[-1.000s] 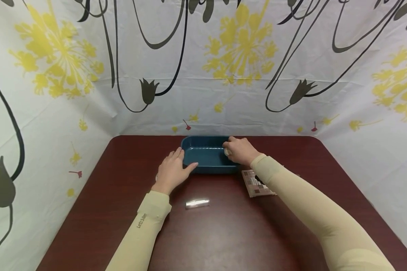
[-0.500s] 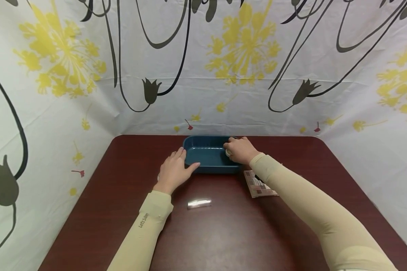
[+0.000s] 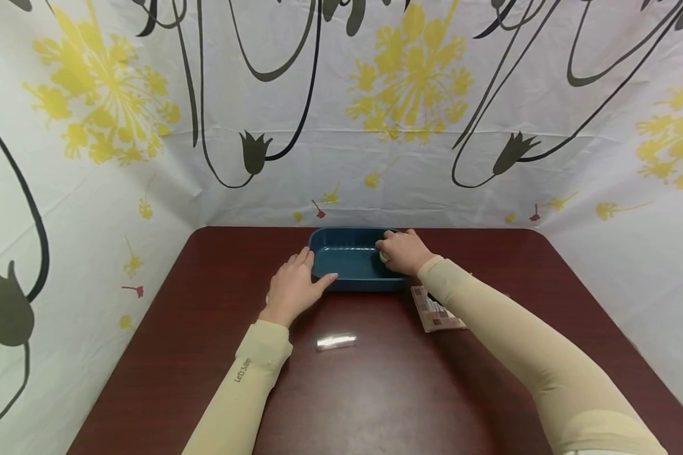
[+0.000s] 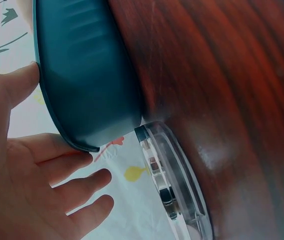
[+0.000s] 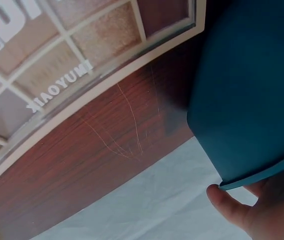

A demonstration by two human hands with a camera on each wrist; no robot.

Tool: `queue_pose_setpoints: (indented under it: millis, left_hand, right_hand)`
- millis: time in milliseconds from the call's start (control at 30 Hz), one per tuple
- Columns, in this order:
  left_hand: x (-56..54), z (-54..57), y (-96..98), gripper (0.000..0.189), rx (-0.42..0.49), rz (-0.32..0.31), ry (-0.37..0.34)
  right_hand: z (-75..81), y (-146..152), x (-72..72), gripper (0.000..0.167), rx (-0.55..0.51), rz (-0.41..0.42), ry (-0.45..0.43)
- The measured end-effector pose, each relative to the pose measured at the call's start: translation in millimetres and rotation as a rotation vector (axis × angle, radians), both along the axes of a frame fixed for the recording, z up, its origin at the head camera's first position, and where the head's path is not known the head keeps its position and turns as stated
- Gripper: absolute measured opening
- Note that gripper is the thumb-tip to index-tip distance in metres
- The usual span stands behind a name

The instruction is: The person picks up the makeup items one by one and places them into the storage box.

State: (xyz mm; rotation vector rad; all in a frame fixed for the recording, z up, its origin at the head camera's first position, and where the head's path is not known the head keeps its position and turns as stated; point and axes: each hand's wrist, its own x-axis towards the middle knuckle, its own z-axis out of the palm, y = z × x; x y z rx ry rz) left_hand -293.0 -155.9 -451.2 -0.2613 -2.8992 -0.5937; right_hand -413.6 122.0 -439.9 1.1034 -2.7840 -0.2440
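Observation:
A teal rectangular tray (image 3: 350, 284) sits near the table's far edge, its inside showing bare. My left hand (image 3: 295, 287) lies against its left end, thumb spread along the near side. In the left wrist view, fingertips touch the tray's rim (image 4: 57, 125) while the other fingers extend loosely. My right hand (image 3: 405, 251) grips the right end from above, with curled fingers over the rim. A small whitish spot shows at its fingers; I cannot tell what it is. From the right wrist, a fingertip (image 5: 220, 197) meets the rim's corner, and the rest of the hand is partly hidden.
An eyeshadow palette (image 3: 435, 316) lies under the right forearm. A shiny clear tube (image 3: 336, 342) rests nearer on the dark wooden table (image 3: 375, 398). Beside the left hand is a clear-lidded case (image 4: 174, 185). Patterned cloth (image 3: 330, 114) surrounds the table's back and sides.
The head view shifts slightly, so the scene sits a little further right. Both hands stay at the tray's ends in nearly the same pose.

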Motion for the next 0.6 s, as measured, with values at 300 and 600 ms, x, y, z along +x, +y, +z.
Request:
queue_pose_setpoints:
  millis: [300, 600]
  left_hand:
    - [-1.5, -1.4, 0.1, 0.087, -0.003, 0.007, 0.011]
    - [-1.9, -2.1, -0.4, 0.087, 0.007, 0.002, 0.015]
  right_hand:
    - [-5.6, -1.9, -2.8, 0.031, -0.028, -0.011, 0.013]
    - [-5.5, -5.1, -1.1, 0.029, -0.015, -0.043, 0.017]
